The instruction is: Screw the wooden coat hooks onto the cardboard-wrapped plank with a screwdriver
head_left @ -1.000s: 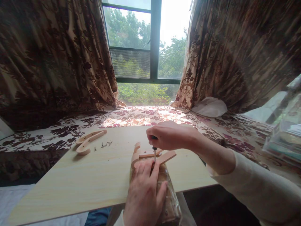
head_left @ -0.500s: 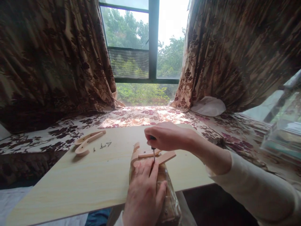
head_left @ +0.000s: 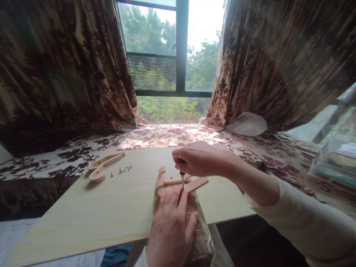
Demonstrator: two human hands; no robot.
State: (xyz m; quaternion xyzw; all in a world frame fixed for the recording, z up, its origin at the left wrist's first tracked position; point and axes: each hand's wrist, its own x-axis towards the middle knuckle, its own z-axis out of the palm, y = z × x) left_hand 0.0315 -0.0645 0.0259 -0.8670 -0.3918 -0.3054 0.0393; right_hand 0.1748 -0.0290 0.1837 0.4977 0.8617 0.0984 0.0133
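My right hand (head_left: 200,159) is closed around the dark handle of a screwdriver (head_left: 183,178). Its metal shaft points straight down, with the tip beside the fingertips of my left hand (head_left: 169,222). That left hand lies flat, fingers stretched forward over pale curved wooden pieces (head_left: 198,184) and pressing on them. These pieces rest at the far end of a wooden block (head_left: 204,243) wrapped in clear plastic. The screw or hole under the tip is hidden by my fingers.
On the left of the light wooden board (head_left: 97,218) lie two more curved wooden pieces (head_left: 107,167), with several small screws (head_left: 125,170) beside them. A floral cloth (head_left: 167,136) covers the surface behind. A clear plastic box (head_left: 333,163) stands at the far right.
My right hand and wrist have shifted slightly to the right and turned a little, still on the screwdriver. My left hand and the wooden pieces stay where they were.
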